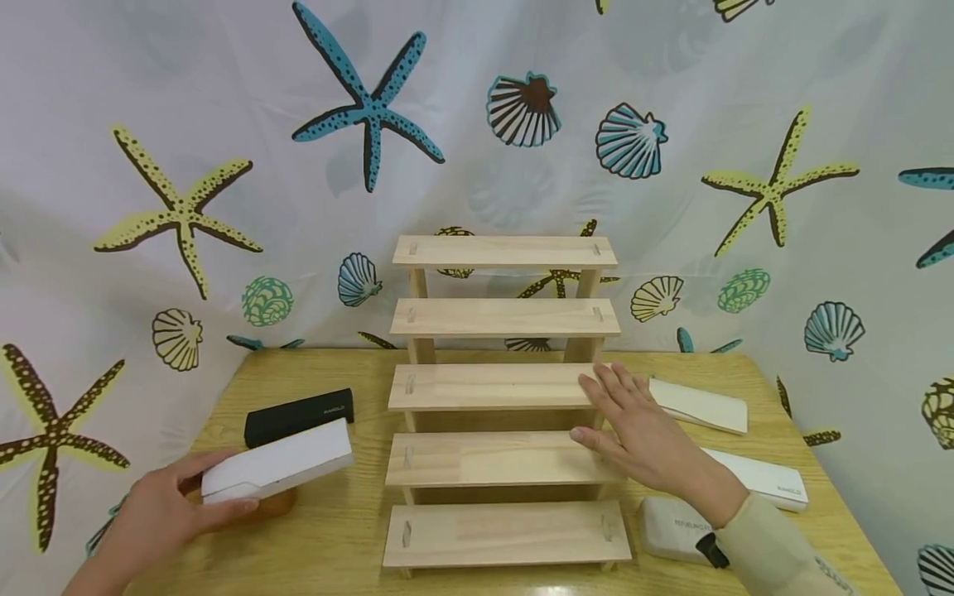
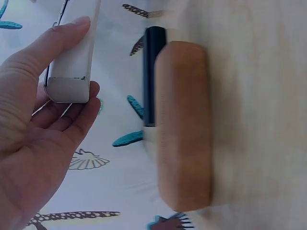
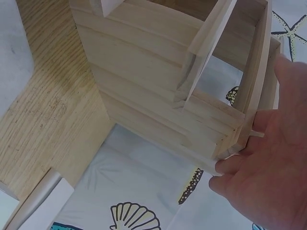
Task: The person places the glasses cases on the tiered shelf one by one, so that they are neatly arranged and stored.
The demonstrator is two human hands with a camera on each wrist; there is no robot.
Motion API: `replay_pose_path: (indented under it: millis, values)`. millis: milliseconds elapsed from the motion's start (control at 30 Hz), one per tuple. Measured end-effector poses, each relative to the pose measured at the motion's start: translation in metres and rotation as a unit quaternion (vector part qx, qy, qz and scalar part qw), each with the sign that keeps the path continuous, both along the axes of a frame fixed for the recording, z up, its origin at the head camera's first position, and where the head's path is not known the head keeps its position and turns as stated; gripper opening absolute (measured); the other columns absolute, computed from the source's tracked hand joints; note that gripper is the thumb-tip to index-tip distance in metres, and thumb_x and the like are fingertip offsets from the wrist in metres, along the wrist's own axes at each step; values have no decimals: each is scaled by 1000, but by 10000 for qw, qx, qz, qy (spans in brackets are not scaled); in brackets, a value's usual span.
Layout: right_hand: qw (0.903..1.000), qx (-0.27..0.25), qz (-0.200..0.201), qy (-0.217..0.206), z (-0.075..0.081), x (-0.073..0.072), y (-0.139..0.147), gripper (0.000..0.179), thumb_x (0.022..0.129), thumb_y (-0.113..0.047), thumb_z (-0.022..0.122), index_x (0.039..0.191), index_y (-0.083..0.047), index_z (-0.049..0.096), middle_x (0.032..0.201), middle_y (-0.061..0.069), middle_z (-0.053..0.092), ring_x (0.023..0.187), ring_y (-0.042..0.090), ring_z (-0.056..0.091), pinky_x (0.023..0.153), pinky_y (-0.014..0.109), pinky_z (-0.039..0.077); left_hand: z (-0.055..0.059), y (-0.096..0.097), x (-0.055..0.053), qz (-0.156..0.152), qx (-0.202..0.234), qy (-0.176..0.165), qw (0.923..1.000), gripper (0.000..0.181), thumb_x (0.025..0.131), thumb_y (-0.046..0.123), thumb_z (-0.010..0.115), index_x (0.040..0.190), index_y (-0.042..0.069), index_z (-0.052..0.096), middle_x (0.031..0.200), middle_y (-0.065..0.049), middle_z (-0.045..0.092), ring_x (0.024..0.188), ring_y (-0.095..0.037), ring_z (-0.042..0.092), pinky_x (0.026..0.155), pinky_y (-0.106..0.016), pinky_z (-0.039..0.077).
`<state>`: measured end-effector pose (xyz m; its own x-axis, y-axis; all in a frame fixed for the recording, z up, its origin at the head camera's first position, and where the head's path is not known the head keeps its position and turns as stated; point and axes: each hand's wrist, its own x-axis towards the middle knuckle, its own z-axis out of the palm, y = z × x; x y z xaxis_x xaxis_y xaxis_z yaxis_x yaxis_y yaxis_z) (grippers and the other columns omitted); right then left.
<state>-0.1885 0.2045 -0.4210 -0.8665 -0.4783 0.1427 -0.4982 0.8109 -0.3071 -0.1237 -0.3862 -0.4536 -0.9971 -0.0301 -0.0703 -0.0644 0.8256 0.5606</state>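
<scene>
My left hand (image 1: pixel 149 517) grips a white glasses case (image 1: pixel 277 462) by its left end, thumb on the near side, and holds it above the table. Under it lies a brown glasses case (image 2: pixel 184 124), mostly hidden in the head view. A black glasses case (image 1: pixel 298 416) lies just behind. In the middle stands a tiered wooden display rack (image 1: pixel 484 386), whose steps hold nothing. My right hand (image 1: pixel 644 434) rests its outstretched fingers at the right end of the rack's middle step; the right wrist view shows the fingers along the step's edge.
Right of the rack lie a cream case (image 1: pixel 701 406), a white case (image 1: pixel 760 478) and a pale rounded case (image 1: pixel 674 530) with a black strap, partly behind my right arm. A patterned cloth (image 1: pixel 477 190) hangs behind the wooden table (image 1: pixel 328 530).
</scene>
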Motion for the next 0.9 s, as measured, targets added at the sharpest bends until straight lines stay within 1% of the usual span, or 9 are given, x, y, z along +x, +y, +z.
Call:
replay_pose_path:
  millis: [33, 100, 200, 267, 400, 467, 667, 733, 900]
  values:
    - [10000, 1, -4, 3, 0, 0, 0, 79, 107, -53, 54, 167, -8, 29, 175, 22, 19, 163, 45, 13, 128, 67, 15, 6, 0, -3, -30, 42, 81, 10000, 86, 81, 52, 89, 146, 3, 61, 142, -32, 62, 113, -33, 67, 73, -17, 53]
    - [10000, 15, 1, 30, 0, 0, 0, 79, 107, -53, 54, 167, -8, 29, 175, 22, 19, 163, 45, 13, 128, 67, 15, 16, -2, -9, -62, 213, 188, 9996, 82, 83, 47, 89, 147, 4, 61, 142, -30, 61, 108, -17, 67, 72, -17, 53]
    - [10000, 48, -5, 53, 0, 0, 0, 79, 107, -53, 54, 167, -7, 29, 175, 22, 19, 162, 45, 13, 128, 68, 16, 30, -3, -18, -108, 381, 444, 9982, 77, 85, 40, 89, 147, 4, 61, 141, -30, 62, 97, 6, 59, 69, -18, 53]
    - [9999, 77, -3, 84, 0, 0, 0, 79, 107, -53, 54, 167, -7, 29, 174, 22, 19, 162, 46, 14, 128, 68, 17, 39, -2, -25, -103, 432, 539, 9976, 77, 87, 39, 88, 149, 4, 59, 141, -30, 62, 91, 14, 54, 68, -19, 53]
    - [9999, 99, -4, 60, 0, 0, 1, 79, 107, -53, 53, 167, -8, 28, 175, 22, 19, 162, 45, 13, 128, 68, 17, 56, 3, -36, -107, 472, 768, 9959, 79, 88, 38, 88, 151, 3, 56, 140, -32, 61, 88, 10, 55, 64, -21, 54]
    - [9999, 105, 2, 45, 0, 0, 1, 79, 107, -54, 53, 168, -8, 27, 175, 22, 19, 163, 45, 13, 128, 68, 16, 64, 6, -41, -146, 485, 871, 9949, 79, 88, 38, 88, 151, 3, 56, 137, -31, 62, 86, 7, 56, 63, -22, 54]
    - [9999, 89, 3, 71, -1, -1, 0, 80, 107, -54, 54, 168, -9, 28, 175, 22, 19, 163, 45, 13, 128, 67, 16, 87, 14, -59, -404, 439, 1264, 9902, 69, 87, 34, 89, 145, 6, 63, 128, -20, 65, 84, 1, 59, 63, -23, 54]
    - [9999, 78, 2, 73, -2, 0, 0, 80, 107, -53, 54, 167, -9, 28, 174, 22, 19, 163, 45, 13, 128, 67, 16, 95, 19, -66, -470, 424, 1362, 9887, 69, 86, 33, 90, 144, 7, 64, 128, -19, 65, 85, 1, 59, 64, -22, 54]
    - [9999, 81, -5, 65, -2, 1, 0, 80, 107, -53, 54, 167, -8, 28, 174, 23, 20, 162, 45, 14, 128, 68, 17, 114, 30, -81, -606, 445, 1438, 9867, 75, 86, 30, 90, 149, 4, 60, 135, -25, 65, 87, 9, 57, 66, -17, 53]
